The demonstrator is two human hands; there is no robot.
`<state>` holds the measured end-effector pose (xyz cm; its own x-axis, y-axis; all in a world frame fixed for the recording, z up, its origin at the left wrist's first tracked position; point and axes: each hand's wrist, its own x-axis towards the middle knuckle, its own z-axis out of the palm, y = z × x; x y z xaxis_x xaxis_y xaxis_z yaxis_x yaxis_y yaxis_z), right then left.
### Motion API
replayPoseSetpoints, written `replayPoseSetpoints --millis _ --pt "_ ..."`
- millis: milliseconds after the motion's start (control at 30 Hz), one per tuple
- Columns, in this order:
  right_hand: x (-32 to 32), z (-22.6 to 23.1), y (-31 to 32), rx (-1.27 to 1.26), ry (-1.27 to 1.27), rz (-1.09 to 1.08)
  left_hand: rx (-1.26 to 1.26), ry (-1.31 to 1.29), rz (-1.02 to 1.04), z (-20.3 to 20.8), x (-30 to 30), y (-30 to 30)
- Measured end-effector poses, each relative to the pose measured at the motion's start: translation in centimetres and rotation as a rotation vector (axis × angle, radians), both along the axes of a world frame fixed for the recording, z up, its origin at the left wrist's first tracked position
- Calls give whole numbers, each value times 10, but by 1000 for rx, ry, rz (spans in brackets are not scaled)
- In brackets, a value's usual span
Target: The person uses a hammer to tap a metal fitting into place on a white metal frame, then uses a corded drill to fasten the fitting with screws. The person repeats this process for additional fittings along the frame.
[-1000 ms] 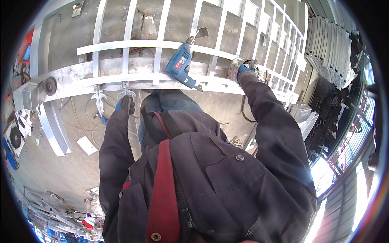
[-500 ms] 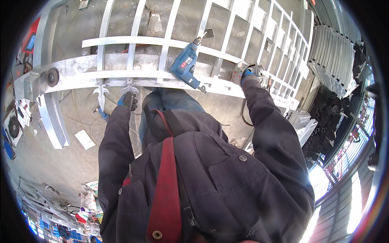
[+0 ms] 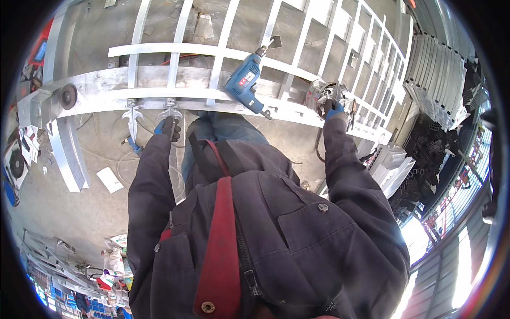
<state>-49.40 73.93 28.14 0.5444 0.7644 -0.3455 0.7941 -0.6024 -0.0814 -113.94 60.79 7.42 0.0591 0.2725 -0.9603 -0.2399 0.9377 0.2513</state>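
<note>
My left hand, in a dark and blue glove, is closed round the lower part of a silver spear-point finial. That finial sits at the end of an upright bar of a white metal frame. A second spear-point finial points toward me just to its left. My right hand, gloved alike, is beside an open round tin, its fingers curled; what they hold, if anything, is hidden. Pointed metal pieces lie just beyond it. A blue electric drill rests across the frame between my hands.
A bench beam runs under the frame, with a round dark disc at its left end. Stacked metal profiles lie at the far right. A hose and a white sheet are on the floor at left.
My right hand has come out of the tin's mouth to its near right side. My left hand has stayed at the finial, shifting only slightly.
</note>
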Motion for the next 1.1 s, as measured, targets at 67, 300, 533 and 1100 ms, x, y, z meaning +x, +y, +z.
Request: replayPoseSetpoints --millis 67,300,533,1100 --pt "-7 10 -5 49 63 -73 -70 -32 -8 -12 -2 -2" --pt "-228 33 39 -58 685 359 82 52 68 10 12 -6" --pt "-482 10 72 -507 213 1071 59 97 81 52 23 20" --pt "-533 -31 60 -602 72 1156 235 120 185 67 25 14"
